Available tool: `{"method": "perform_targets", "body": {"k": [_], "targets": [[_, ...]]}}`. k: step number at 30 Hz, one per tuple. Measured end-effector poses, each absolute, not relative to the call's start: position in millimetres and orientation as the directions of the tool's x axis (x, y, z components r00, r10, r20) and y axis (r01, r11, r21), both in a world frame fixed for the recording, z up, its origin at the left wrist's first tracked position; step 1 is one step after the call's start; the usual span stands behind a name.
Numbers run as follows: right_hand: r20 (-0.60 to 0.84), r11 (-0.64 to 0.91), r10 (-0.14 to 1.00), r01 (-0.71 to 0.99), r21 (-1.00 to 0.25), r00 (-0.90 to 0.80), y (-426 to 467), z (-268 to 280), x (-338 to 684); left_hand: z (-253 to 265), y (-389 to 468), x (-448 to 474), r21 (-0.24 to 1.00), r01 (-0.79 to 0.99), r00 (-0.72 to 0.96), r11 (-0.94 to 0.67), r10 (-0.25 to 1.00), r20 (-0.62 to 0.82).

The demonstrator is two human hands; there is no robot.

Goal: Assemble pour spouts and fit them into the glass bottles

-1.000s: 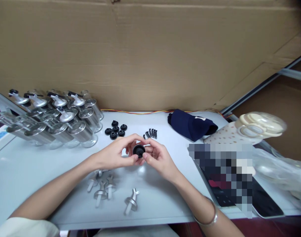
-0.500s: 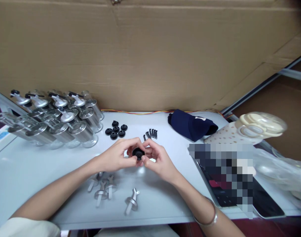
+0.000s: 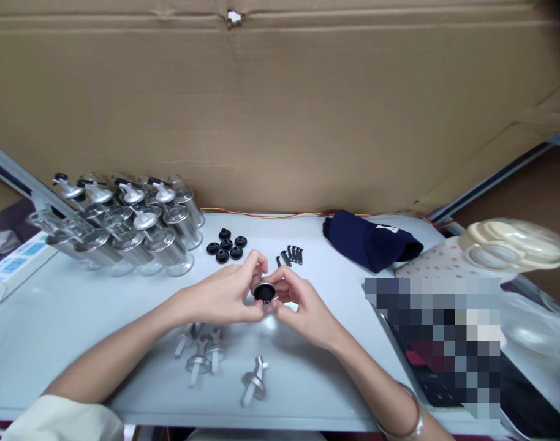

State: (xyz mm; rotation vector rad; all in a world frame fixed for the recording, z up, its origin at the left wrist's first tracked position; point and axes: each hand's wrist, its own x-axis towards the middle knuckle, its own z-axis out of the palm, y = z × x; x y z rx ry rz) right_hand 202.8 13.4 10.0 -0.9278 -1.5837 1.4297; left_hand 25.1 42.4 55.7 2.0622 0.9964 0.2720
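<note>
Over the middle of the table, a pour spout's round cap [image 3: 264, 292] with a silver rim and black stopper inside it is turned towards me. My left hand [image 3: 236, 291] pinches it from the left, thumb low and fingers behind. From the right, my right hand [image 3: 302, 306] grips the same piece with thumb and fingertips. Its far side is hidden by my fingers. Several metal pour spouts with white tubes [image 3: 200, 362] lie nearer to me, one spout [image 3: 255, 381] apart from the others. Beyond my hands sit several black rubber stoppers [image 3: 225, 245] and small black levers [image 3: 295, 254].
Several glass-and-steel bottles [image 3: 163, 248], some with spouts on, stand at the left. A navy cap [image 3: 369, 242], a dotted cup-like container [image 3: 427, 254] and a dark tablet-like device [image 3: 445, 398] are at the right. A power strip [image 3: 25, 260] lies far left; cardboard [image 3: 280, 122] stands behind.
My view has shifted, so the table things appear farther right and slightly lower. The held cap now shows more of its silver rim, with both hands still on it.
</note>
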Motion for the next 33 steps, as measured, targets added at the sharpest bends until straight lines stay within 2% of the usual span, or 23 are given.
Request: {"method": "perform_targets", "body": {"k": [7, 15, 21, 25, 29, 33], "targets": [[0.056, 0.049, 0.939, -0.031, -0.998, -0.338, 11, 7, 200, 85, 36, 12, 0.555, 0.615, 0.725, -0.560, 0.678, -0.121], [0.099, 0.051, 0.919, -0.134, -0.990, -0.381, 10, 13, 198, 93, 50, -14, 0.519, 0.673, 0.651, -0.527, 0.755, -0.078], [0.140, 0.058, 0.906, -0.211, -0.976, -0.398, 10, 7, 200, 82, 54, -3, 0.561, 0.564, 0.732, -0.606, 0.681, -0.001], [0.102, 0.045, 0.908, -0.145, -0.988, -0.407, 10, 7, 202, 77, 58, -1, 0.616, 0.508, 0.724, -0.602, 0.686, 0.074], [0.146, 0.152, 0.931, -0.007, -0.988, -0.335, 15, 9, 205, 71, 63, 3, 0.752, 0.456, 0.651, -0.477, 0.754, 0.084], [0.172, 0.216, 0.945, 0.133, -0.967, -0.279, 21, 6, 210, 58, 66, 13, 0.878, 0.378, 0.579, -0.292, 0.815, 0.022]]}}
